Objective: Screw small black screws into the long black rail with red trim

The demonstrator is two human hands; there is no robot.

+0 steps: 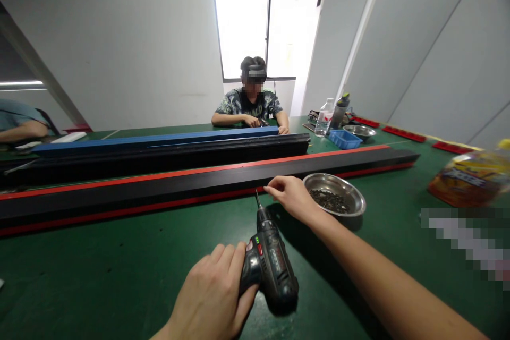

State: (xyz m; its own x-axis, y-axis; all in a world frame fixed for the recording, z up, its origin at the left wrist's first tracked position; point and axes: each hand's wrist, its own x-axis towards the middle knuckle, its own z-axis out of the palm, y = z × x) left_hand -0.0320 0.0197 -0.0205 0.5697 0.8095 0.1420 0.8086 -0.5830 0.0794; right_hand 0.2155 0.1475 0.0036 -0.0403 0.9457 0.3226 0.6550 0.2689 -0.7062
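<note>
My left hand (213,292) is wrapped round the grip of a black cordless screwdriver (269,260). Its bit points at the near side of a long black bar with red edges (159,191) that lies across the green table. My right hand (289,194) reaches forward beside the bit tip, with thumb and forefinger pinched at the bar's red edge. Whatever they pinch is too small to make out. Just right of that hand stands a steel bowl (334,199) with several small dark screws in it.
Behind lie another black bar (167,154) and a blue bar (155,141). A person sits at the far side of the table. A blue tray (345,139), a second steel bowl (358,130) and two bottles stand at the back right. An orange-labelled bottle (472,178) lies right.
</note>
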